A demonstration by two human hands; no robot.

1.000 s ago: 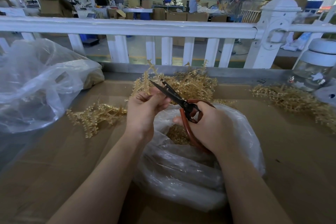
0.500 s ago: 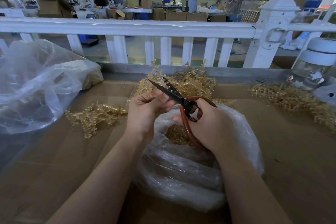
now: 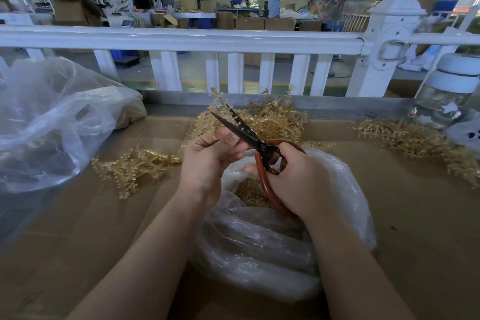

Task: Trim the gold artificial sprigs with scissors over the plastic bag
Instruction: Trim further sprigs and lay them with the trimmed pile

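Gold artificial plastic sprig (image 3: 220, 101): pinched in left hand (image 3: 207, 161), tip upright above clear plastic bag (image 3: 272, 236). Red-handled black scissors (image 3: 249, 135): gripped by right hand (image 3: 293, 179), blades parted around the stem. Advice: keep the cut over the bag mouth so offcuts drop inside, fingers below the blades.

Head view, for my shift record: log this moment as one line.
left hand: pinches gold plastic sprig | right hand: grips red-handled scissors, blades open at sprig | clear plastic bag beneath
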